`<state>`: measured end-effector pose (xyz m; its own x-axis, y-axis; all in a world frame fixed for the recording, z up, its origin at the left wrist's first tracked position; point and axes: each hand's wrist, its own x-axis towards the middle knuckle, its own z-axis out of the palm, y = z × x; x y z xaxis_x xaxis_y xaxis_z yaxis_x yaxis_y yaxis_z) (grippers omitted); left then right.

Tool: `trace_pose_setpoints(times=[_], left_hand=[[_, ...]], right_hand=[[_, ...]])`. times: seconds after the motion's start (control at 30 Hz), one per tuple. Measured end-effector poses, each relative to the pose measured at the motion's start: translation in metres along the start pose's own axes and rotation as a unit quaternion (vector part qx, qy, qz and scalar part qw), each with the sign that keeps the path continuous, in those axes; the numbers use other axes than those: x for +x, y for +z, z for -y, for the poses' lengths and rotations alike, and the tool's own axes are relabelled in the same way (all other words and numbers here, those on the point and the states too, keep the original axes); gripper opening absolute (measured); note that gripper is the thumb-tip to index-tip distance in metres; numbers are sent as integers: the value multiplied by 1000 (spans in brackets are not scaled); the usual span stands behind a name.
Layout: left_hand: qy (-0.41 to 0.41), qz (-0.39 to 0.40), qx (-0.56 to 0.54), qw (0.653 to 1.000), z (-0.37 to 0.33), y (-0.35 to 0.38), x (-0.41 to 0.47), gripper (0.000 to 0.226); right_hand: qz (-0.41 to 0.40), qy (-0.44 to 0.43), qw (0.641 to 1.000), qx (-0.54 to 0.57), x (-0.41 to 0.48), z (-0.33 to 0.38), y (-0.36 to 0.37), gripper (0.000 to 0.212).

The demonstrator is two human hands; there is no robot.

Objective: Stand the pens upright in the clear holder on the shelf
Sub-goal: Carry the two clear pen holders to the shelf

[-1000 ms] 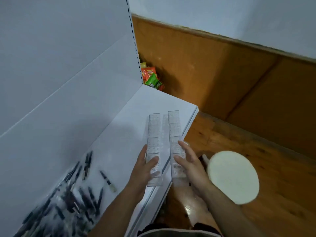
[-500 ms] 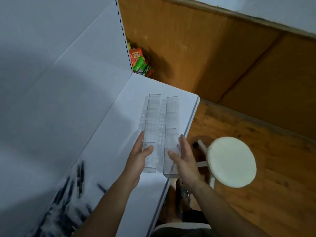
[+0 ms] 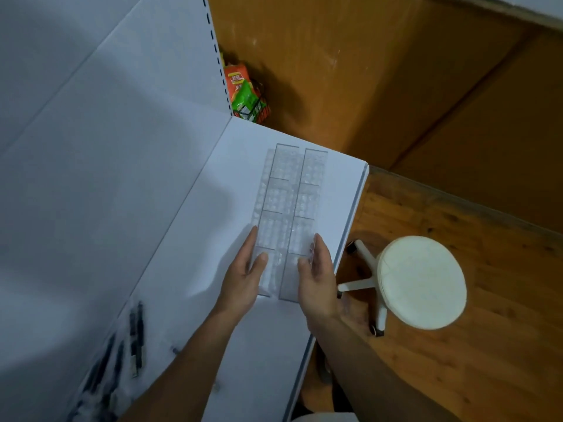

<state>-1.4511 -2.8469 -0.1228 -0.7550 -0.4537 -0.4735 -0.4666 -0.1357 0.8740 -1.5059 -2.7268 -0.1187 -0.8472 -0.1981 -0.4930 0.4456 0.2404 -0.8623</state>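
starting at the left: the pens (image 3: 136, 339) lie flat in a loose heap at the near left of the shelf (image 3: 189, 269), against the back panel, just as they did a second ago. none stands in a slot, so the real work has not begun.

the left hand (image 3: 243, 278) grips the left row of the clear holder (image 3: 289, 208), thumb on top and fingers stretched along its outer side. the right hand (image 3: 313, 284) does the same on the right row.

what is new is the holder's place. a second ago its right row ran along the shelf's front lip, with a plain gap between the two rows. now the rows are nearly touching and lie well in on the shelf, away from the lip. i judge the placing step to be near its end, and the hands can then go for the pens.

hard to read: the pen heap is blurred and cut off at the lower left corner, so i cannot count it. the holder is see-through, and i cannot tell whether it rests on the shelf or hangs just above it. the thumbs cover part of its near end. right of the shelf a white stool (image 3: 423, 281) stands on the wooden floor.
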Motion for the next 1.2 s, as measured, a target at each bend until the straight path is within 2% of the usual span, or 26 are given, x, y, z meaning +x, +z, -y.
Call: trace_pose_setpoints(times=[0.17,0.6,0.97,1.1,1.2], left_hand=[[18,-9,15,1000,-4,-5,19,51],[15,-2,-28,999,-19,-29,67,49],[25,14,33,999,-20,-43,77,48],[7,7,81,997,-29,-44,71,48],[-12,-21,128,991,-43,-47,61,47]], right_hand=[[-59,-11,998,9,7,-1,17,49],[-126,2,992,31,26,14,50,49],[-94,29,995,23,28,18,44,50],[-80,38,995,-43,30,18,31,50],[-43,-1,983,-179,29,26,11,50]])
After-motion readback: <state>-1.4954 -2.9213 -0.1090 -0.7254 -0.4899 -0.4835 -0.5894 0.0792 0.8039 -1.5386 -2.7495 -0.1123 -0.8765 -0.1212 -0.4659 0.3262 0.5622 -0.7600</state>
